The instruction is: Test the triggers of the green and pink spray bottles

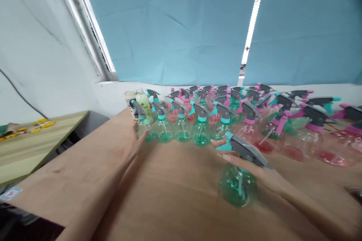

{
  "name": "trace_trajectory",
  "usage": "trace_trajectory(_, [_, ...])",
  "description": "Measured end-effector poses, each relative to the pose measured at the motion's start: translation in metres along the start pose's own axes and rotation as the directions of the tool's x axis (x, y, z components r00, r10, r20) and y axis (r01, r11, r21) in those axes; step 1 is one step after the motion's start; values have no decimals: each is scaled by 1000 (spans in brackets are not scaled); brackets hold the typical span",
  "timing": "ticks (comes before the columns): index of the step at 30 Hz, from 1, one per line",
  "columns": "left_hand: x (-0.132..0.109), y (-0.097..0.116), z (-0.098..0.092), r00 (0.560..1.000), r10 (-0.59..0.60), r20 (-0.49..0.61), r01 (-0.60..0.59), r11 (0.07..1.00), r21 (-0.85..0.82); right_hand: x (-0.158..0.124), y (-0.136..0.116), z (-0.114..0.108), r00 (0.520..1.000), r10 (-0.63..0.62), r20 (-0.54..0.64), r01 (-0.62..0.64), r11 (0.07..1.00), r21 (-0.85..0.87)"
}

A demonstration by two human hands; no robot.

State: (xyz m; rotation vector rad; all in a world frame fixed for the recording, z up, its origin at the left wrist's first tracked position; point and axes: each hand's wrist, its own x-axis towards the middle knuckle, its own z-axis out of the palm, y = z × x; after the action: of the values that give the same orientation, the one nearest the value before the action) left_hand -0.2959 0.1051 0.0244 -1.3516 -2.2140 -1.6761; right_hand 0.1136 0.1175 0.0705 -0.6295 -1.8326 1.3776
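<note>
In my right hand (249,167) is a green spray bottle (237,188) with a grey and turquoise trigger head. The fingers are wrapped round its neck, under the head, and the bottle tilts a little over the table. My left hand (135,139) reaches to the left end of a row and closes round another green spray bottle (149,133), thumb on its near side. Beside that one stand several like it, among them a green spray bottle (165,130) and a darker green spray bottle (201,131). The left fingertips are partly hidden and blurred.
Pink spray bottles (299,143) crowd the right side of the wooden table (158,196), with more rows behind. A light green bottle (143,103) and a patterned cup (130,101) stand at the back left. A lower wooden table (17,154) holds yellow items.
</note>
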Motion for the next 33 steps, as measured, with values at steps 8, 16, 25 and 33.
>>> trace_trajectory(8, [-3,5,-2,1000,-19,11,18,998,62,13,-7,42,998,-51,25,52,999,-8])
trace_trajectory(16, [-88,70,-33,994,-1,112,12,995,-94,32,-9,100,991,-85,-102,79,995,-54])
trace_trajectory(25, [-149,167,-12,879,146,453,-2,953,-304,10,-1,111,988,-153,30,156,962,-224])
trace_trajectory(33, [-143,192,16,820,243,518,-64,938,-340,-11,-10,77,960,-191,206,263,867,-424])
